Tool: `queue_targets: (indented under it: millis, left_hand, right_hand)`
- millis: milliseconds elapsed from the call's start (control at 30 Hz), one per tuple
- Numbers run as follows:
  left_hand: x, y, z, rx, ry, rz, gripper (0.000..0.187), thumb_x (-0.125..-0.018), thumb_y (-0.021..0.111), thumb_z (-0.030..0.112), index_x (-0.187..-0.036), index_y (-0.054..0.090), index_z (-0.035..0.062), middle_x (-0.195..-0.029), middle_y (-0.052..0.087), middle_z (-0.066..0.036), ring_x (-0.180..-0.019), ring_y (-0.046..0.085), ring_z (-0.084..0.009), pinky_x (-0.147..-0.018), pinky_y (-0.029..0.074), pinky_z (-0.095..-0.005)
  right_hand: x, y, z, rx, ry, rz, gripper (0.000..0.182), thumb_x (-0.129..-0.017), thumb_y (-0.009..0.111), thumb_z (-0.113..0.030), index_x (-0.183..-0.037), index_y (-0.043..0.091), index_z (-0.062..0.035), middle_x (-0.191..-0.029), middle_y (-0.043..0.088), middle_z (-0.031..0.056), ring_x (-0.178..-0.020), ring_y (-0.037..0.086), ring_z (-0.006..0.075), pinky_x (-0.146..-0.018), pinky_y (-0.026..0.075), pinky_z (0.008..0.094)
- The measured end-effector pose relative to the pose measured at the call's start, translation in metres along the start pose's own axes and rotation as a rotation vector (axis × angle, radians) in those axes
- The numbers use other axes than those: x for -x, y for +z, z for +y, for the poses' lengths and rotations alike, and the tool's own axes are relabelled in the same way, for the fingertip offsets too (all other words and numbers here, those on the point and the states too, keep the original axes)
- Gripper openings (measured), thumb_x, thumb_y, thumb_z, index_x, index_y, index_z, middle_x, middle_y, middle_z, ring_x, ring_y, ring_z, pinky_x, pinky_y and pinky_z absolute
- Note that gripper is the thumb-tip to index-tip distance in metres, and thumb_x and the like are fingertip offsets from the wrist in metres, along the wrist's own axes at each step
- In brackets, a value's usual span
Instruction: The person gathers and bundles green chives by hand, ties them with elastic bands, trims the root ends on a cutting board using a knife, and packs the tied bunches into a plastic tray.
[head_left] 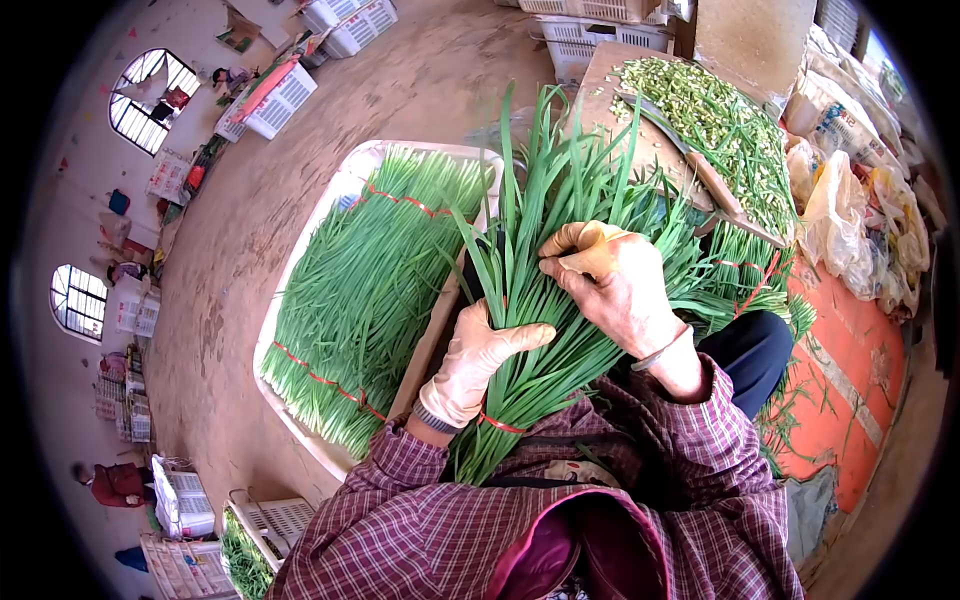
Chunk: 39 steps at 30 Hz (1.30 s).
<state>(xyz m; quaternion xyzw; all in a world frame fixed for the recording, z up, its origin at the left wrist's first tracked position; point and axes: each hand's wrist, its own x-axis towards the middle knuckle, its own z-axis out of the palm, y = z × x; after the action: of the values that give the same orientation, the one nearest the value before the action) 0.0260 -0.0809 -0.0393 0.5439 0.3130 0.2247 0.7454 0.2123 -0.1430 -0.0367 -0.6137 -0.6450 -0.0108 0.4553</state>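
Observation:
A large bundle of long green leafy stalks (560, 330) lies across my lap, with a red tie (500, 424) round its lower part. My left hand (480, 362), in a pale glove, wraps round the left side of the bundle, thumb across the leaves. Above the bundle, my right hand (615, 280) has its thumb and fingertips pinched together over the leaves; what is between them is too small to make out. To the left, a white crate (292, 425) holds tied bundles of green stalks (370, 290) with red bands.
A board (600, 110) at the upper right bears cut stalk pieces (700, 110) and a knife (690, 160). Tied bundles (745, 265) lie on my right by an orange sheet (850, 370). Plastic bags (840, 225) stand beyond. A person (118, 484) is at the far left.

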Motion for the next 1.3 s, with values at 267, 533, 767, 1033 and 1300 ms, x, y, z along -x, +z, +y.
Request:
queue_targets:
  millis: [267, 533, 767, 1033, 1300]
  left_hand:
    - [-0.004, -0.006, -0.007, -0.029, -0.011, -0.013, 0.048, -0.082, 0.085, 0.009, -0.124, 0.064, 0.0017, -0.111, 0.071, -0.005, -0.099, 0.067, -0.0136, -0.093, 0.054, -0.0296]
    - [-0.006, -0.002, -0.010, -0.011, -0.065, -0.049, 0.044, -0.083, 0.084, 0.011, -0.121, 0.065, 0.0017, -0.110, 0.071, -0.004, -0.098, 0.065, -0.0125, -0.093, 0.052, -0.0289]
    - [-0.018, -0.006, -0.042, -0.370, 0.169, 0.068, 0.055, -0.077, 0.089, 0.024, -0.118, 0.064, -0.0027, -0.102, 0.072, -0.009, -0.096, 0.066, -0.0147, -0.087, 0.052, -0.0305]
    - [-0.022, -0.010, -0.049, -0.507, 0.068, 0.055, 0.060, -0.075, 0.088, 0.025, -0.121, 0.062, -0.0058, -0.102, 0.073, -0.012, -0.099, 0.067, -0.0171, -0.088, 0.052, -0.0316]
    - [-0.019, -0.006, -0.040, -0.549, 0.139, 0.058, 0.058, -0.076, 0.086, 0.029, -0.117, 0.064, -0.0059, -0.102, 0.073, -0.016, -0.100, 0.070, -0.0237, -0.088, 0.052, -0.0350]
  right_hand:
    - [0.004, 0.002, 0.021, 0.105, 0.012, 0.319, 0.003, -0.079, 0.072, -0.009, -0.076, 0.072, -0.0094, -0.087, 0.069, 0.0025, -0.074, 0.066, 0.0216, -0.064, 0.052, 0.0330]
    - [0.010, -0.040, 0.004, 0.204, -0.095, 0.332, 0.007, -0.084, 0.070, -0.004, -0.077, 0.071, -0.0034, -0.091, 0.072, 0.0075, -0.078, 0.069, 0.0266, -0.067, 0.055, 0.0364]
    - [0.004, 0.008, -0.037, 0.079, 0.051, 0.007, 0.024, -0.086, 0.073, -0.030, -0.076, 0.074, -0.0084, -0.094, 0.074, 0.0067, -0.071, 0.070, 0.0254, -0.061, 0.054, 0.0346]
    - [0.002, 0.029, -0.034, 0.249, 0.161, -0.127, 0.020, -0.084, 0.075, -0.032, -0.079, 0.075, -0.0130, -0.084, 0.072, 0.0034, -0.071, 0.070, 0.0267, -0.061, 0.055, 0.0366]
    - [0.004, 0.025, -0.035, 0.260, 0.178, -0.066, 0.027, -0.086, 0.075, -0.039, -0.081, 0.076, -0.0125, -0.080, 0.071, 0.0044, -0.069, 0.070, 0.0274, -0.059, 0.054, 0.0371]
